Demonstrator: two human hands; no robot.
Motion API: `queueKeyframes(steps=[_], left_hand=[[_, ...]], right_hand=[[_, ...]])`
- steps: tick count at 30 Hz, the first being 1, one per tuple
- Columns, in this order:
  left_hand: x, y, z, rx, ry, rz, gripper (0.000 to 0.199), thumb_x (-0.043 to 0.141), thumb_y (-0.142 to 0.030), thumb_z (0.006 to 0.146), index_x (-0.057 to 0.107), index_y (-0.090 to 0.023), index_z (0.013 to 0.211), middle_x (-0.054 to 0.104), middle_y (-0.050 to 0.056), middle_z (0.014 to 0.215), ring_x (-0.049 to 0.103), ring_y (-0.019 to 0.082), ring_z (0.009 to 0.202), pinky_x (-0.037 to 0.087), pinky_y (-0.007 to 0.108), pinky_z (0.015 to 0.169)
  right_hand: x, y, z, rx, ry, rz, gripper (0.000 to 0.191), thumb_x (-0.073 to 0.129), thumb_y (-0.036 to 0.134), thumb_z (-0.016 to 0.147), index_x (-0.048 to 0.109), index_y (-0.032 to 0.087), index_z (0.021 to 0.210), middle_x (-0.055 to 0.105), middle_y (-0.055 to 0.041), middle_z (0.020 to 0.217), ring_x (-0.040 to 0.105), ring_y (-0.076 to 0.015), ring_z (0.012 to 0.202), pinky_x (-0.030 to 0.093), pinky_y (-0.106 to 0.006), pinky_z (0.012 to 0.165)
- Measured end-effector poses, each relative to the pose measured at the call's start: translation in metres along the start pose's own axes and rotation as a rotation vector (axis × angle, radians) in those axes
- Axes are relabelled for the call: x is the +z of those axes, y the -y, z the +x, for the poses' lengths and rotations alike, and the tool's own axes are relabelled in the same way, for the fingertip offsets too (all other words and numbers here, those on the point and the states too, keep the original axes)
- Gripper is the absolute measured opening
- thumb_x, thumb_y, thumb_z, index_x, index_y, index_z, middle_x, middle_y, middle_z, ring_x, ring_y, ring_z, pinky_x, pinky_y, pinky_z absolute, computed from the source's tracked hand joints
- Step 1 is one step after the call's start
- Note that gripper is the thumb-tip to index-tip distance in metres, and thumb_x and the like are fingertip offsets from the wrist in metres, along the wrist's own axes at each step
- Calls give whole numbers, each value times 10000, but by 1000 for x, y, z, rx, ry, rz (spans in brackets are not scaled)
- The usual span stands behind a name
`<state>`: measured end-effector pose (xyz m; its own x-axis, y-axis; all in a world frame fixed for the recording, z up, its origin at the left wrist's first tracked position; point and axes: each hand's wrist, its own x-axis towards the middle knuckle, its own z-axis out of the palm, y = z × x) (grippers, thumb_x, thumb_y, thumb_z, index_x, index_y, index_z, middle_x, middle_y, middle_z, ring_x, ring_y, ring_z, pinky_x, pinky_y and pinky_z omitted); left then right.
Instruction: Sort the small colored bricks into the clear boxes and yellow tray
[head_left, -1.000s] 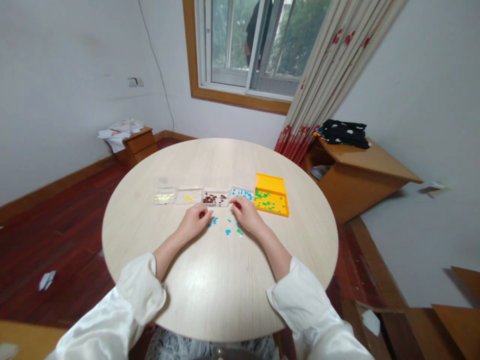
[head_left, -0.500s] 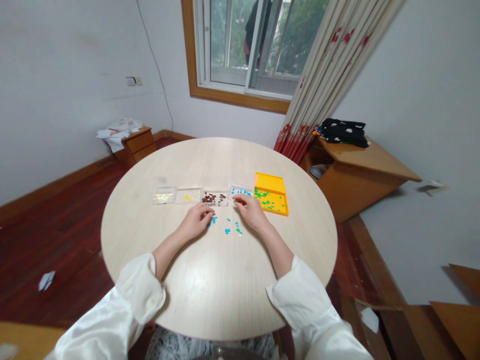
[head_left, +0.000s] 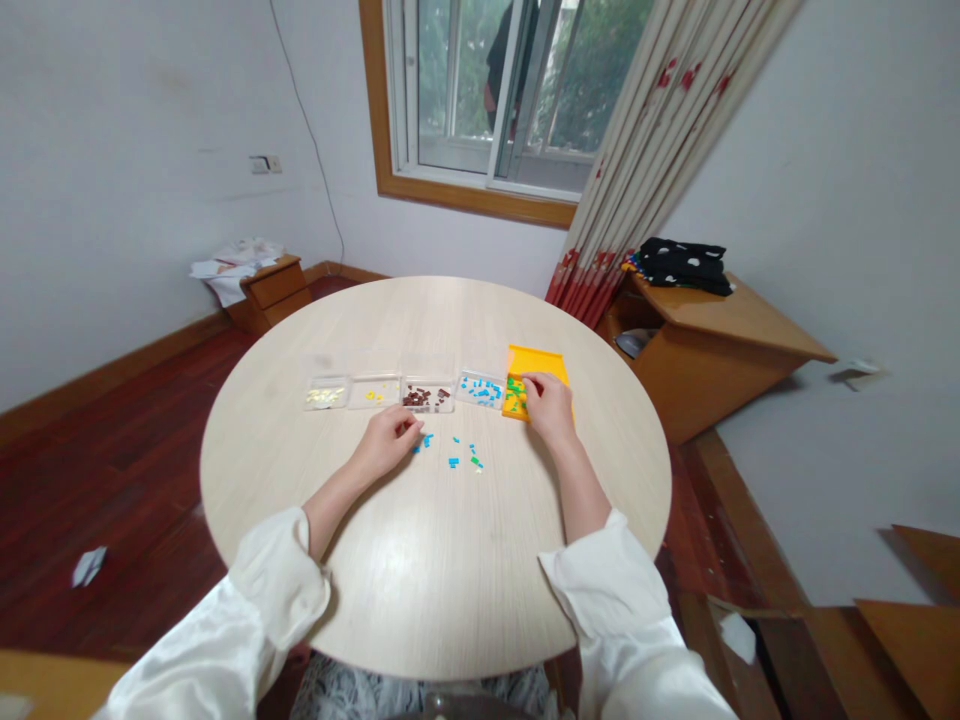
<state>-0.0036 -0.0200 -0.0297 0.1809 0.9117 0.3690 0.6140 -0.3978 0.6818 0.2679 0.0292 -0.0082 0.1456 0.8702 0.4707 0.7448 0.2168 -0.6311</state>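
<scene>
Left hand (head_left: pixel 385 441) beside blue pieces (head_left: pixel 427 440), right (head_left: pixel 551 408) over yellow box (head_left: pixel 536 359)

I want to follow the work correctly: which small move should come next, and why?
Perhaps the right hand should go down slightly toward the green pieces in the yellow box, since it shows over that box; I cannot tell whether it holds anything.

Smooth plastic yellow box (head_left: pixel 540 360), wood-grained tabletop (head_left: pixel 442 570)

Both forearms (head_left: pixel 334 505) outstretched, left fingers (head_left: pixel 406 424) curled inward, right fingers (head_left: pixel 535 384) bent, farther forward.
</scene>
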Motion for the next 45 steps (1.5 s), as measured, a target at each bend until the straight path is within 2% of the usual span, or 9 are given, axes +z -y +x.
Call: queueKeyframes(steps=[9,16,18,21,24,27,37,41,45], left_hand=[[1,1,1,5,-4,1,224,501,-261,779,564,-161,589,508,0,585,467,127,579,361,250,585],[0,-1,0,-4,38,-6,172,511,-229,770,615,-162,650,562,14,636,493,132,608,384,249,601],[0,-1,0,-6,32,0,174,510,-225,771,618,-161,651,565,15,640,497,134,611,386,252,603],[1,2,0,-11,18,7,171,513,-227,768,617,-162,649,564,14,632,499,135,610,387,254,602],[2,5,0,-3,9,15,177,509,-241,773,615,-165,652,562,12,626,497,137,616,384,253,604],[3,6,0,5,6,14,184,504,-250,778,610,-166,654,561,12,629,496,136,616,381,251,600],[4,7,0,12,-3,17,184,499,-246,786,610,-165,664,560,13,635,501,136,624,385,254,614],[3,7,0,5,5,22,188,501,-258,788,611,-166,665,556,13,632,496,137,623,385,257,615],[3,6,0,8,-4,28,196,501,-263,790,608,-168,656,549,12,625,488,137,614,378,257,609]], right_hand=[[-4,-17,2,125,41,-242,247,508,154,762,710,85,886,681,-143,842,598,-221,767,445,-348,782],[3,-4,-2,-21,27,-109,194,504,145,751,691,124,797,656,-93,778,567,-184,717,439,-311,722],[9,10,-7,-93,98,-19,172,510,138,755,682,144,762,650,-65,754,558,-158,689,431,-279,690],[19,33,-20,-207,310,50,127,545,128,750,671,144,749,633,-44,732,543,-137,677,411,-253,665],[25,53,-35,-290,473,11,55,617,173,737,663,146,728,620,-44,730,536,-147,718,398,-263,683],[26,64,-43,-329,551,-90,87,660,237,726,664,151,716,623,-50,751,539,-166,767,385,-290,728],[27,71,-46,-384,624,-211,100,604,166,772,668,149,697,667,-91,794,573,-207,812,356,-332,774],[30,68,-47,-372,602,-112,81,598,141,774,653,146,714,662,-82,772,579,-199,801,368,-323,768],[36,60,-45,-268,570,103,107,552,142,801,646,147,749,656,-42,719,574,-147,705,402,-269,699]])
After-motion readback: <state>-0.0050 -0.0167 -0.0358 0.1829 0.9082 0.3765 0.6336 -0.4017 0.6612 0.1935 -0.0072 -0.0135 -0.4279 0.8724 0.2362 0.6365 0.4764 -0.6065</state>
